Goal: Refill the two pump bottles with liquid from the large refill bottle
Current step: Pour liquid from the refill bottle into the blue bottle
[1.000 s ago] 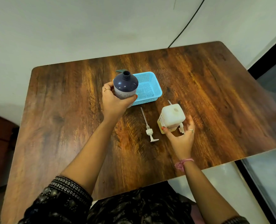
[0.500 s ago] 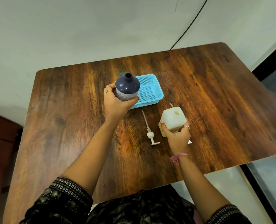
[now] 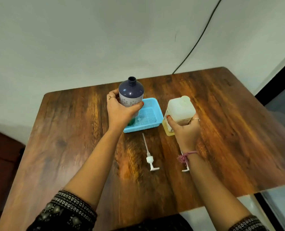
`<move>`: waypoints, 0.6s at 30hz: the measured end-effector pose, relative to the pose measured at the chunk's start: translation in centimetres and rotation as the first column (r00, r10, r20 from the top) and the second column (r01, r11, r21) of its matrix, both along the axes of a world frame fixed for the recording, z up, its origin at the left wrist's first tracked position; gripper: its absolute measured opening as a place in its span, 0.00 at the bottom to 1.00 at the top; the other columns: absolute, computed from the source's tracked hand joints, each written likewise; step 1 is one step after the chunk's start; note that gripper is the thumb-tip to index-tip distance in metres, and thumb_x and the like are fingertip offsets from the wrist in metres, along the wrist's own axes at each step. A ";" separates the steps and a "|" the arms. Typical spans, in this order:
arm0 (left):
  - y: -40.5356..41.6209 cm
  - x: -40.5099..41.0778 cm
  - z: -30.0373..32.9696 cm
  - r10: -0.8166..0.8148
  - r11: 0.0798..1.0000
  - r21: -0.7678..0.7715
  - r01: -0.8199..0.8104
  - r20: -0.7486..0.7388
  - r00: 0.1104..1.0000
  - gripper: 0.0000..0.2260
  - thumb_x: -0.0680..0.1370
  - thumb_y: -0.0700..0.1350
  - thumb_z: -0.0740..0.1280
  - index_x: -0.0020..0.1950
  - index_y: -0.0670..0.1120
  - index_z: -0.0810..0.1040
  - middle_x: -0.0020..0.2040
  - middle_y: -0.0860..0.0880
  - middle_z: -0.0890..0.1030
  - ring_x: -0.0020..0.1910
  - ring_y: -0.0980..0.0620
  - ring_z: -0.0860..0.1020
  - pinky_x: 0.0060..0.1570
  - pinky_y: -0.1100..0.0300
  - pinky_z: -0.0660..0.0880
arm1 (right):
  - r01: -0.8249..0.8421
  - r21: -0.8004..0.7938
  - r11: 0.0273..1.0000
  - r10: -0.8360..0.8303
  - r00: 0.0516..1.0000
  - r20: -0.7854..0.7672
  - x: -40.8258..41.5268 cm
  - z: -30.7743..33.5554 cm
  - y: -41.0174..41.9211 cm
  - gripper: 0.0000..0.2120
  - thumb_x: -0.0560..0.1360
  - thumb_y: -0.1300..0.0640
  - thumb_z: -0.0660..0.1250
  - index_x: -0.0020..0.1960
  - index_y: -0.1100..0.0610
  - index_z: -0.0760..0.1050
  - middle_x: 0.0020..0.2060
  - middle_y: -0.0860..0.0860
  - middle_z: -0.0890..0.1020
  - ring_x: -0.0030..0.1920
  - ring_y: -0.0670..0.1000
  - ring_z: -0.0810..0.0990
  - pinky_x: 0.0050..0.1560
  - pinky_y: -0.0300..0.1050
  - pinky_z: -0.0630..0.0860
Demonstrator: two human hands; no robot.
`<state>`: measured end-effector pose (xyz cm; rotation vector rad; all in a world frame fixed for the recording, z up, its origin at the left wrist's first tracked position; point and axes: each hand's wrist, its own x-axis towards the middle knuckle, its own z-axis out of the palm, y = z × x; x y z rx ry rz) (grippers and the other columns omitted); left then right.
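Glossy dark-stained wood table (image 3: 221, 122); blue plastic mesh basket (image 3: 152, 112); glossy navy bottle (image 3: 131, 92); translucent plastic bottle (image 3: 180, 110).

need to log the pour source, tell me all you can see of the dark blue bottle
The dark blue bottle has a rounded navy shoulder, a short narrow neck with no cap on, and a pale lower body printed with small flower shapes. It looks like glossy plastic. It stands roughly upright at the left end of the blue basket; its base is hidden. The left hand grips its body.
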<state>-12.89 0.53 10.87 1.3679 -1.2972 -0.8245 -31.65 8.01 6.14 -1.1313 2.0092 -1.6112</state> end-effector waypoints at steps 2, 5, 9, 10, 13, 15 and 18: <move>-0.9 -0.8 1.7 0.021 0.999 -0.024 -0.021 0.012 1.000 0.34 0.60 0.48 0.82 0.60 0.50 0.67 0.60 0.48 0.74 0.56 0.54 0.77 0.54 0.58 0.79 | -0.036 -0.055 0.998 0.034 0.998 -0.047 -1.0 2.4 -1.8 0.39 0.63 0.40 0.74 0.67 0.58 0.70 0.58 0.52 0.78 0.54 0.47 0.78 0.42 0.35 0.79; -2.4 -2.3 4.5 0.042 0.996 -0.085 -0.040 0.016 0.999 0.35 0.60 0.48 0.81 0.61 0.49 0.67 0.60 0.47 0.74 0.56 0.54 0.77 0.53 0.60 0.78 | -0.091 -0.118 0.989 0.078 0.991 -0.106 -2.5 6.6 -4.6 0.38 0.62 0.39 0.74 0.65 0.57 0.71 0.55 0.52 0.80 0.51 0.50 0.80 0.41 0.38 0.79; -3.9 -4.4 8.0 0.051 0.986 -0.162 -0.048 0.014 0.999 0.35 0.60 0.49 0.81 0.61 0.50 0.67 0.60 0.48 0.73 0.55 0.56 0.76 0.52 0.62 0.78 | -0.157 -0.155 0.975 0.132 0.978 -0.162 -4.2 12.2 -8.0 0.35 0.63 0.47 0.78 0.65 0.58 0.70 0.55 0.50 0.79 0.50 0.47 0.78 0.41 0.27 0.73; -4.3 -4.9 8.9 0.051 0.982 -0.181 -0.049 0.008 0.999 0.35 0.60 0.49 0.82 0.60 0.50 0.67 0.59 0.47 0.73 0.54 0.56 0.76 0.51 0.62 0.78 | -0.172 -0.167 0.971 0.143 0.975 -0.171 -4.6 13.5 -8.8 0.35 0.63 0.48 0.79 0.66 0.57 0.70 0.55 0.49 0.78 0.49 0.46 0.77 0.40 0.24 0.71; -5.4 -6.2 11.6 0.058 0.974 -0.221 -0.057 0.000 0.998 0.35 0.60 0.51 0.81 0.61 0.49 0.68 0.59 0.47 0.74 0.54 0.55 0.77 0.48 0.65 0.78 | -0.212 -0.205 0.955 0.167 0.962 -0.217 -5.7 17.1 -10.9 0.35 0.63 0.47 0.78 0.65 0.55 0.70 0.55 0.48 0.78 0.49 0.45 0.76 0.39 0.23 0.69; -6.1 -7.0 13.3 0.064 0.968 -0.241 -0.065 -0.009 0.998 0.36 0.58 0.54 0.80 0.61 0.49 0.68 0.58 0.47 0.74 0.53 0.54 0.78 0.47 0.64 0.78 | -0.241 -0.229 0.943 0.181 0.950 -0.256 -6.5 19.3 -12.2 0.35 0.63 0.46 0.78 0.65 0.55 0.71 0.56 0.49 0.79 0.49 0.46 0.77 0.41 0.25 0.69; -6.9 -8.0 15.5 0.077 0.962 -0.263 -0.077 -0.011 0.997 0.36 0.60 0.54 0.80 0.62 0.49 0.68 0.58 0.47 0.75 0.51 0.54 0.78 0.42 0.69 0.75 | -0.282 -0.257 0.924 0.197 0.929 -0.313 -7.5 22.2 -13.5 0.34 0.63 0.46 0.78 0.64 0.56 0.72 0.55 0.51 0.80 0.48 0.46 0.77 0.40 0.25 0.69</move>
